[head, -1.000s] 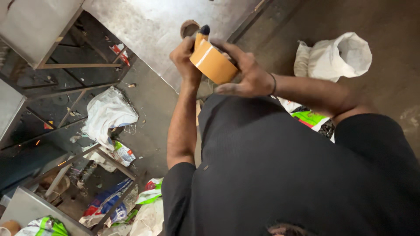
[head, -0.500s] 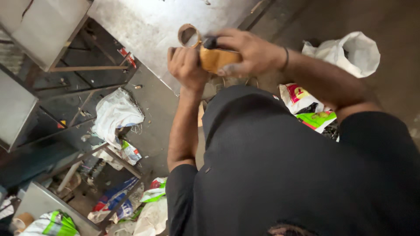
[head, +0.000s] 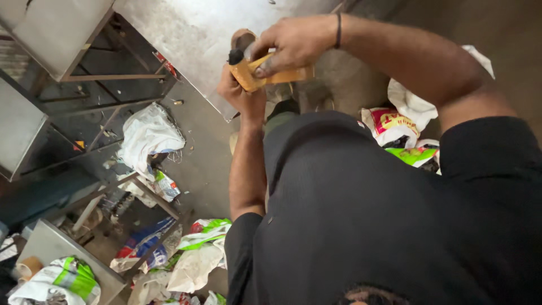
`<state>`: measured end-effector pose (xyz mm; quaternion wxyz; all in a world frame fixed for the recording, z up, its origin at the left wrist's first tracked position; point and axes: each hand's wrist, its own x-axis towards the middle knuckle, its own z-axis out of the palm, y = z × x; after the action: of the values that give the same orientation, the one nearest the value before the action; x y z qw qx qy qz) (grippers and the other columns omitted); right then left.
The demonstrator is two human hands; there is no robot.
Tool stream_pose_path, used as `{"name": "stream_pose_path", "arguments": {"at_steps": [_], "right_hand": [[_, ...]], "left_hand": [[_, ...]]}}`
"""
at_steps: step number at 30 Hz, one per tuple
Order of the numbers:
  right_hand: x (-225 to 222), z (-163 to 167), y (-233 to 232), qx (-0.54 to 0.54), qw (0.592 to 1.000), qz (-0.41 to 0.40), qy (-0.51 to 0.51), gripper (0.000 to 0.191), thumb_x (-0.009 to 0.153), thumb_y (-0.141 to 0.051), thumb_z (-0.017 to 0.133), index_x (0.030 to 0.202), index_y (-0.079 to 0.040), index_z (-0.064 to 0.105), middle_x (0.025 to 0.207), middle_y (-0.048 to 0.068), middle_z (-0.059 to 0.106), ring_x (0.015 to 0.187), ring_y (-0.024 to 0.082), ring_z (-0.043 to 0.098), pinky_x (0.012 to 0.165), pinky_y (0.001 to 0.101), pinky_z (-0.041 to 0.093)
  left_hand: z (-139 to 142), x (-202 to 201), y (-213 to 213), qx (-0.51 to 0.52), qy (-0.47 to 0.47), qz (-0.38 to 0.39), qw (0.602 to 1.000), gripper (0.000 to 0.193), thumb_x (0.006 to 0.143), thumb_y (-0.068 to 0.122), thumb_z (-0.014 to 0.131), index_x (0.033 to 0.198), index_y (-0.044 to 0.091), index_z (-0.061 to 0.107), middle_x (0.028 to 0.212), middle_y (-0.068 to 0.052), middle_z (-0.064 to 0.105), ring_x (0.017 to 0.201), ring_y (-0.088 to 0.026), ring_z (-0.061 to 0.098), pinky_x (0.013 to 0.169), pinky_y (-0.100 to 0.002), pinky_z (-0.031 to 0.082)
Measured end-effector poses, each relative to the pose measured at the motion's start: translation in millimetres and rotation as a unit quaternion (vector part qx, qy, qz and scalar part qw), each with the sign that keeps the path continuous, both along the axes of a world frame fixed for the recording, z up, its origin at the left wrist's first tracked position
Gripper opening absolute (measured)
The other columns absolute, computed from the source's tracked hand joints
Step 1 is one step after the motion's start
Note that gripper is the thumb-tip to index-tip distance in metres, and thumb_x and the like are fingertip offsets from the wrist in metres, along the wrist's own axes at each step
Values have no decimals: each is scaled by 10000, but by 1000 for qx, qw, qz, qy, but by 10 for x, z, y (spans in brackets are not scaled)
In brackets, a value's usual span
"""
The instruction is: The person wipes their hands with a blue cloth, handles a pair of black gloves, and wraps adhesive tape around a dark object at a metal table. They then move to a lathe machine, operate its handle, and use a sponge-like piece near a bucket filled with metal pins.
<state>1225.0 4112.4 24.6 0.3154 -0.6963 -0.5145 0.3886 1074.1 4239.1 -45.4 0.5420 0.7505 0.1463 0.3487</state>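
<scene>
Both hands hold an orange roll of packing tape (head: pixel 271 76) out in front of my chest, above the edge of a steel table (head: pixel 197 34). My left hand (head: pixel 240 93) grips the roll from below, at its left end, beside a small black knob (head: pixel 235 56). From above, my right hand (head: pixel 293 42) closes over the roll with its fingers pressed on the orange side; a dark band circles that wrist. Behind the hands a brown cardboard tape core (head: pixel 243 38) pokes up.
White and printed plastic sacks (head: pixel 148 135) litter the concrete floor at left and lower left. More bags (head: pixel 406 133) lie at right beside my arm. Steel table frames and shelves (head: pixel 51 51) stand at the left. My black shirt fills the lower right.
The roll has been turned from facing me to lying sideways. My right hand slid from its side to its top, and both hands dropped a little in view.
</scene>
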Motion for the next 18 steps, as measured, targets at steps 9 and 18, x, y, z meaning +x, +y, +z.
{"name": "stream_pose_path", "arguments": {"at_steps": [9,18], "right_hand": [[985,190,1452,-67,992,-58,86,604,832,-453,721,1319,-108,621,1193,131,697,1047,255,667,864,390,537],[2093,-107,3155,-20,959,-271,84,474,963,-513,679,1125,-70,713,962,61,744,819,143,698,714,316,559]], "left_hand": [[74,1121,1328,207,70,206,954,237,930,187,755,785,59,618,744,-107,631,700,-335,594,660,-430,451],[26,2683,2962,158,54,189,968,152,859,208,748,891,73,686,823,-120,711,791,-363,690,695,-431,544]]}}
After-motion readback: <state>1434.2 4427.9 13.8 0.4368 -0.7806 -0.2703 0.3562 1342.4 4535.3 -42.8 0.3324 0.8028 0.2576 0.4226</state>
